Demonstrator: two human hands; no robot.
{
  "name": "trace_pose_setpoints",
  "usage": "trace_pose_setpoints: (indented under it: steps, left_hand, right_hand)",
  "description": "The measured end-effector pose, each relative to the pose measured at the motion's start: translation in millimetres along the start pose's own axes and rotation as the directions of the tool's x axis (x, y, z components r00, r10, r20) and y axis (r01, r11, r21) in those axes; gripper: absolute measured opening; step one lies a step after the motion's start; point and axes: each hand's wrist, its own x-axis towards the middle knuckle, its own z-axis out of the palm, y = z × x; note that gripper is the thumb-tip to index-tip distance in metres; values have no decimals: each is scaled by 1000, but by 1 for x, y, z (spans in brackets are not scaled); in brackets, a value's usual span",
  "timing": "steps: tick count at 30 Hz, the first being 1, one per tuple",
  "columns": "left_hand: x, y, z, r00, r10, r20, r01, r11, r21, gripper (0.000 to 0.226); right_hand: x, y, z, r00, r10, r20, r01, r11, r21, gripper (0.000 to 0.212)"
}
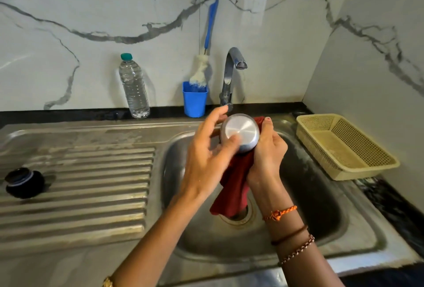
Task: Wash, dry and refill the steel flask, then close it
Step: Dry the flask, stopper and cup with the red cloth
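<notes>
From the head camera, both hands meet over the sink basin (321, 206), just in front of the tap (230, 73). The steel flask (239, 134) is held between them with its round base turned toward the camera, so its body is mostly hidden. The left hand (206, 149) is half open: its fingers curve loosely around the flask's left side, the thumb lies across the lower edge of the base, and the forefinger reaches up past the rim toward the tap's foot. The right hand (268, 149) is curled around the flask's right side, gripping it through a dark red cloth (234, 183) whose loose end hangs below both hands toward the drain. A corner of the cloth shows above the flask, beside the right thumb. Well to the left of the left hand, a dark cap (24, 182) rests on the ribbed drainboard (91, 183). Behind the hands stand a water bottle (134, 87) and a blue cup (195, 101); right of the right hand sits a cream basket (344, 146).
</notes>
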Motion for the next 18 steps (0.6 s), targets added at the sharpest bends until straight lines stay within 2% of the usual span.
trace_pose_setpoints:
  steps: [2,3,5,7,11,14,16,18]
  left_hand:
    - [-2,2,-3,986,73,149,-91,988,121,81]
    - [-2,1,-5,984,93,153,-117,981,154,85]
    - [0,-4,-13,996,57,63,-63,992,111,78]
    - [-1,-7,-27,998,-29,-48,32,997,63,69]
    - [-12,-19,-74,961,-76,-266,141,962,235,58]
    - [-27,-32,-128,903,-122,-411,303,860,410,63]
    - [-39,-44,-168,864,-142,-483,422,728,540,67]
    - [-51,-57,-202,827,-186,-530,521,608,599,68]
  right_hand:
    - [-2,-1,0,996,-90,-1,90,995,-31,42]
    - [-4,-2,0,993,-115,10,115,993,-36,42]
    - [-9,-1,2,992,-100,76,103,994,-40,41]
    - [-16,4,8,988,-25,152,38,995,-89,40]
    - [-34,20,23,925,265,272,-216,956,-197,36]
    - [-41,37,34,840,449,305,-405,892,-200,32]
    - [-42,51,40,796,522,308,-477,853,-214,29]
    - [-44,67,45,739,600,306,-541,799,-262,37]
